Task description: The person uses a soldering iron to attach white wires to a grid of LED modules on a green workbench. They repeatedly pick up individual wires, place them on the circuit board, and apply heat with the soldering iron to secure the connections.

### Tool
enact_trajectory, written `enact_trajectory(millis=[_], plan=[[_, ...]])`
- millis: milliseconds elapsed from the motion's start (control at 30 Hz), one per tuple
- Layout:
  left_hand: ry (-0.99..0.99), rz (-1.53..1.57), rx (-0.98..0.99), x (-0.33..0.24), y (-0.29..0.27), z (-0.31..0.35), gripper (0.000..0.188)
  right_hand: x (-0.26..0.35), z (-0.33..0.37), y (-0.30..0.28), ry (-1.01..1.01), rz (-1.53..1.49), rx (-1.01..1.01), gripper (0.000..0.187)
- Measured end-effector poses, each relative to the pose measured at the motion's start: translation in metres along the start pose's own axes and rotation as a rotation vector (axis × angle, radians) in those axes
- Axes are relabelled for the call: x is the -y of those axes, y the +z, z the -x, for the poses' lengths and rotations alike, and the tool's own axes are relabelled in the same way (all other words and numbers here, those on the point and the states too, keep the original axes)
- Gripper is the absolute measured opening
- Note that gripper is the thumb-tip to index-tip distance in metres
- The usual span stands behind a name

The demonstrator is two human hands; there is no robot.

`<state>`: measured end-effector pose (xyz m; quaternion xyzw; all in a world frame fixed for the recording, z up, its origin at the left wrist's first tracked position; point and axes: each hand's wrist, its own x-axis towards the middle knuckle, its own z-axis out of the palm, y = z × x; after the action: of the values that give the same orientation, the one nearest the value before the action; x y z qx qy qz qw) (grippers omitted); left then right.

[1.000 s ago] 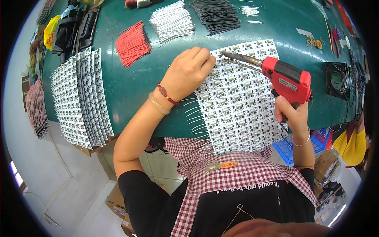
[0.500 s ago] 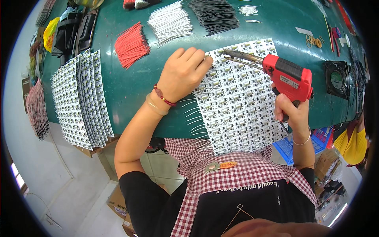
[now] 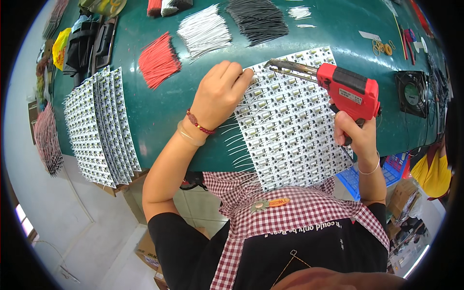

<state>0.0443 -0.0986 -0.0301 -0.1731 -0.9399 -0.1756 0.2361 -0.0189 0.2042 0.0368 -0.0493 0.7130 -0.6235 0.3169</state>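
Note:
A white sheet of many small circuit boards (image 3: 302, 130) lies in front of me, its near edge against my checked apron. My right hand (image 3: 354, 129) is wrapped round the handle of a red and black soldering gun (image 3: 348, 89). The gun's long metal tip reaches left over the sheet's far left part. Close to that tip, my left hand (image 3: 220, 92) is closed in a pinch at the sheet's far left edge; what its fingertips hold is hidden. Thin white wires (image 3: 237, 145) stick out along the sheet's left edge, below my left hand.
Beyond the sheet lie bundles of red wires (image 3: 159, 60), white wires (image 3: 205, 31) and black wires (image 3: 256, 21). Stacked board sheets (image 3: 99, 125) stand at the left table edge. A black fan (image 3: 412, 94) is at the right, above a blue basket (image 3: 350, 181).
The view has shifted slightly. The soldering gun's tip and my left hand have both moved a little to the left. My right hand keeps its hold on the gun.

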Motion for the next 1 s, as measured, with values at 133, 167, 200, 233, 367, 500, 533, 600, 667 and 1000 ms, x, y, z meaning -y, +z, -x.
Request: enact_trajectory(millis=[133,167,200,233,367,500,533,600,667,1000], plan=[[0.024,-0.011,0.017,-0.001,0.001,0.0,0.028,0.0,-0.001,0.0,-0.007,0.033,0.009,0.015],[0.027,-0.017,0.028,0.0,0.001,0.001,0.025,0.0,-0.001,0.002,-0.017,0.042,0.012,0.017],[0.025,-0.025,0.041,0.0,0.0,0.002,0.022,0.001,-0.001,0.004,-0.012,0.044,0.005,0.018],[0.022,-0.022,0.045,0.0,-0.001,0.002,0.022,0.003,-0.001,0.007,-0.007,0.047,-0.001,0.02],[0.023,-0.018,0.06,-0.001,0.001,0.002,0.022,0.002,-0.003,0.01,-0.017,0.055,-0.009,0.025],[0.016,-0.024,0.067,-0.004,-0.001,-0.001,0.022,0.002,0.0,0.01,0.005,0.156,-0.019,0.026],[0.008,-0.032,0.073,-0.005,-0.001,-0.001,0.021,0.001,-0.001,0.009,0.003,0.171,-0.011,0.026],[-0.007,-0.049,0.086,-0.007,-0.003,-0.002,0.02,0.0,-0.001,0.009,0.003,0.172,0.004,0.026],[-0.028,-0.035,0.089,-0.01,-0.006,-0.005,0.023,0.001,0.0,0.009,0.009,0.148,0.016,0.026],[-0.06,-0.016,0.146,-0.014,-0.011,-0.012,0.025,0.004,0.004,0.009,-0.021,0.147,-0.007,0.025]])
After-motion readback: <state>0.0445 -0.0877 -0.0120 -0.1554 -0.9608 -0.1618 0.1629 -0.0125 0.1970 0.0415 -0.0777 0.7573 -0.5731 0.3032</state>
